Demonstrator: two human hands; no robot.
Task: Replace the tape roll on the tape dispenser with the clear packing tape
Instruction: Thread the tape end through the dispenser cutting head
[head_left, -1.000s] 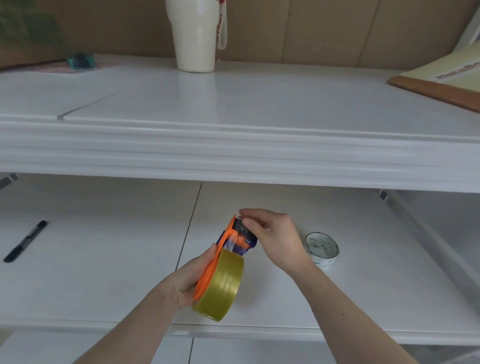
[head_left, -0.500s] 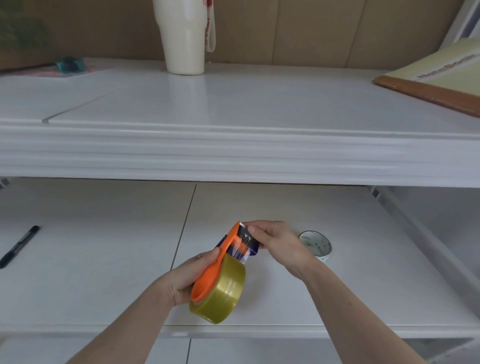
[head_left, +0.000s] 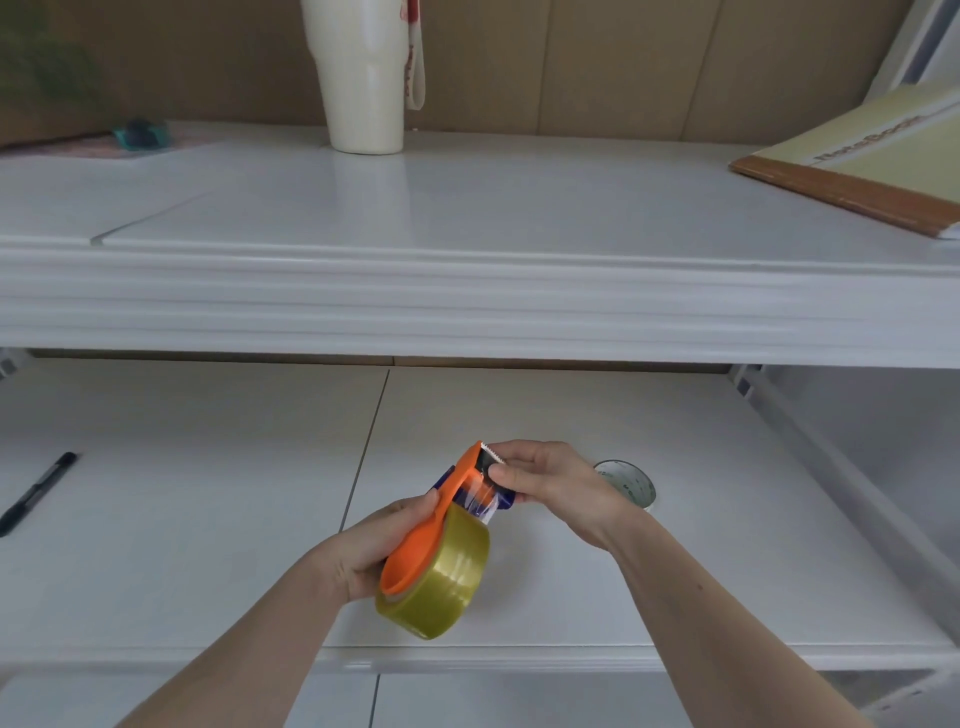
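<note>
An orange tape dispenser (head_left: 426, 540) with a yellowish clear packing tape roll (head_left: 447, 582) on it is held above the lower white shelf (head_left: 208, 519). My left hand (head_left: 374, 545) grips the dispenser's orange side from the left. My right hand (head_left: 550, 483) pinches the dispenser's top end at the toothed blade, where a strip of clear tape runs up from the roll. A smaller white-and-green tape roll (head_left: 631, 480) lies on the shelf just behind my right hand, partly hidden by it.
A black pen (head_left: 36, 491) lies at the shelf's left. On the upper shelf (head_left: 467, 218) stand a cream tumbler (head_left: 366, 78) with a strap, a small teal object (head_left: 141, 134) at the left, and a wood-edged board (head_left: 852, 171) at the right.
The dispenser and both hands have sunk slightly toward the shelf's front edge. My right hand's fingers have shifted from the dispenser's blue part up to its blade end.
</note>
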